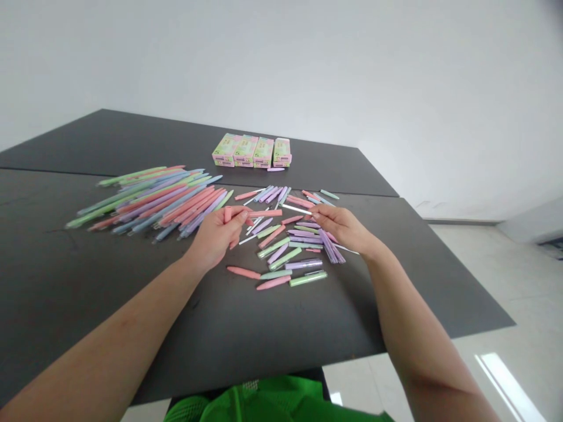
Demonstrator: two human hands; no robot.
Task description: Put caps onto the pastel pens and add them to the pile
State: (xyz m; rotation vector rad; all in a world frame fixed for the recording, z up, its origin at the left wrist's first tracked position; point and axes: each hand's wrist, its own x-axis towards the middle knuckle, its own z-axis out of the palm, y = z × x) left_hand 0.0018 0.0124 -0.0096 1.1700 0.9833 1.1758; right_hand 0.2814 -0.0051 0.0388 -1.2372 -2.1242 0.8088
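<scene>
One pink tube [267, 213] is being gripped by the left hand [215, 237], one white stick [295, 208] by the right hand [345, 228] — both above the table [272, 334]; joining is seemingly being prepared, alignment being required.

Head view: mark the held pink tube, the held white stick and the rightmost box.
Pink tube [268, 213]: head view, on its exposed length.
White stick [296, 209]: head view, middle of exposed length.
Rightmost box [282, 150]: head view, on its upper face.
</scene>
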